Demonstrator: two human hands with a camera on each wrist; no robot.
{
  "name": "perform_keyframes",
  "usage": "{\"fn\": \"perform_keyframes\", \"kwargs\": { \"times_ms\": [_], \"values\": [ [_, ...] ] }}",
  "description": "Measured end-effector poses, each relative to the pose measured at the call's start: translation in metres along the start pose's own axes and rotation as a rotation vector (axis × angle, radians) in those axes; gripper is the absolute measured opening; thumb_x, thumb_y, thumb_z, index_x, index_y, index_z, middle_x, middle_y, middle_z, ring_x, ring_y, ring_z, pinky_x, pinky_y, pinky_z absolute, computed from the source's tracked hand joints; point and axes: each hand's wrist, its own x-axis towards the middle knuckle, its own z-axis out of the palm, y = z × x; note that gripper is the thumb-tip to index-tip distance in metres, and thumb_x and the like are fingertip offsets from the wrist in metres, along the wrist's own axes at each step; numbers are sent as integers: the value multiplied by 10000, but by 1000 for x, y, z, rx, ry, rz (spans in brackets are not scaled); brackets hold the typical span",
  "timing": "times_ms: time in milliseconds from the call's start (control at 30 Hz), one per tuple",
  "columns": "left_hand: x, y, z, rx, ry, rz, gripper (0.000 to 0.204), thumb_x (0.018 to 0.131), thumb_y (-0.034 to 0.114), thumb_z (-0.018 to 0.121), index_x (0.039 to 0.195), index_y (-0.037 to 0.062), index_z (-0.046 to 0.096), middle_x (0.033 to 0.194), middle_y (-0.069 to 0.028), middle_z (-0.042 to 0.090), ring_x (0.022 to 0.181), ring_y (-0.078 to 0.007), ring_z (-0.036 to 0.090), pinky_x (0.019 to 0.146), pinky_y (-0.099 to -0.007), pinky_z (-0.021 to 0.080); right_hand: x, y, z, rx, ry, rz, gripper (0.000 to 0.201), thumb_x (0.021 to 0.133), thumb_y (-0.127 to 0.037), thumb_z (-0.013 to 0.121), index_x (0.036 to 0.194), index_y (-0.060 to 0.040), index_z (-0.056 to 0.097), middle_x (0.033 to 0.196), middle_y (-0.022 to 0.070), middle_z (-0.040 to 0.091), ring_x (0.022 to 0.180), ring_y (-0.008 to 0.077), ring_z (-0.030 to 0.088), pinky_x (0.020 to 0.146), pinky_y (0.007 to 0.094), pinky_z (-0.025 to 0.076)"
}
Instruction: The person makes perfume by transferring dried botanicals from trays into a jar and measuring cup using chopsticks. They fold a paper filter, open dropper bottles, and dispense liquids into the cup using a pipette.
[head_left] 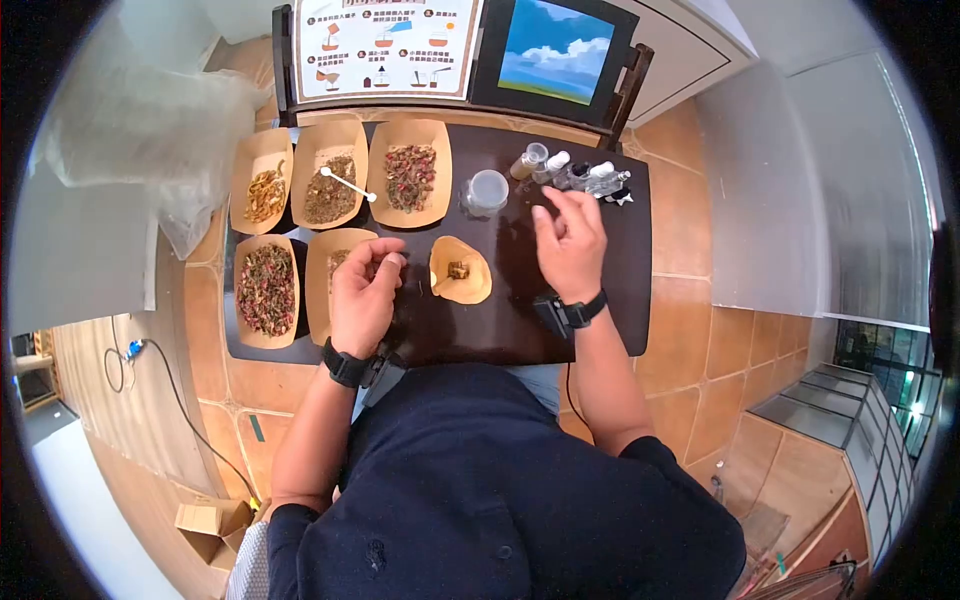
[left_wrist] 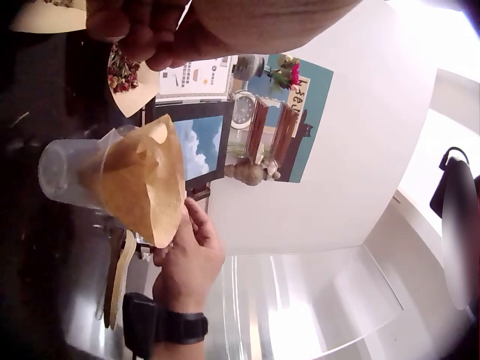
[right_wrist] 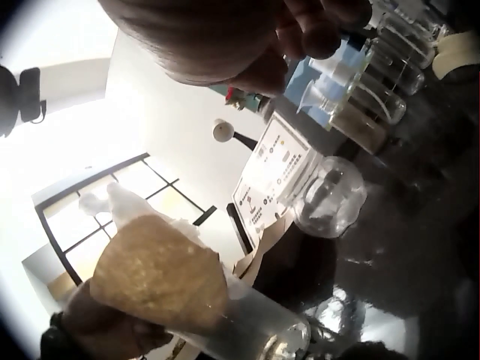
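Observed on the desk (head_left: 515, 325), between both hands: cone-shaped paper filter (left_wrist: 142, 184), seated in a clear plastic cup (left_wrist: 69, 171), with dark brown matter (head_left: 458, 270) low inside the cone. Left hand (head_left: 362, 297): just beside the filter, apart from it in the head view, fingers loosely bent, nothing in grasp. Right hand (head_left: 575, 245): above the desk on the other side, near the small bottles (head_left: 585, 178), fingers relaxed and slightly bent, likewise without visible load.

Principal hazard, in judgement: toppling of cup and filter together. Probable cause: broad cone high above a narrower cup, exposed to a brush from fingers or wristband on either side. Second hazard: tearing or collapse of the filter wall, if damp and pinched by one edge; dampness not verifiable from these views. Third: knock-over of the bottles or of the nearby clear container (head_left: 488, 190), from a sideways sweep of the right hand. Fourth: upset of the paper tray (head_left: 317, 290) beneath the left hand, from a catch of the wrist on its rim. Minor: white spoon (head_left: 347, 184) across a herb tray (head_left: 325, 142), liable to a flick out.
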Motion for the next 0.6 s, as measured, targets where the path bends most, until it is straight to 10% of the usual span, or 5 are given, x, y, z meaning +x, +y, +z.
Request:
{"fn": "perform_keyframes", "kwargs": {
  "times_ms": [200, 600],
  "values": [
    [1, 2, -17, -164, 170, 45, 186, 1105, 97, 631, 1249, 7, 706, 971, 2, 698, 744, -53, 586, 673, -220, 486, -15, 51, -38, -32, 208, 121, 133, 992, -22, 747, 1123, -17, 768, 964, 63, 668, 746, 143, 667, 697, 304, 564],
    [7, 1, -72, -237, 444, 123, 118, 1100, 114, 665, 1196, 58, 702, 801, 81, 596, 580, 0, 455, 501, -190, 333, -61, 93, -47, -175, -4, 340, 284, 975, -250, 830, 1112, -18, 740, 938, 116, 688, 784, 257, 683, 736, 393, 569]
  ]
}}
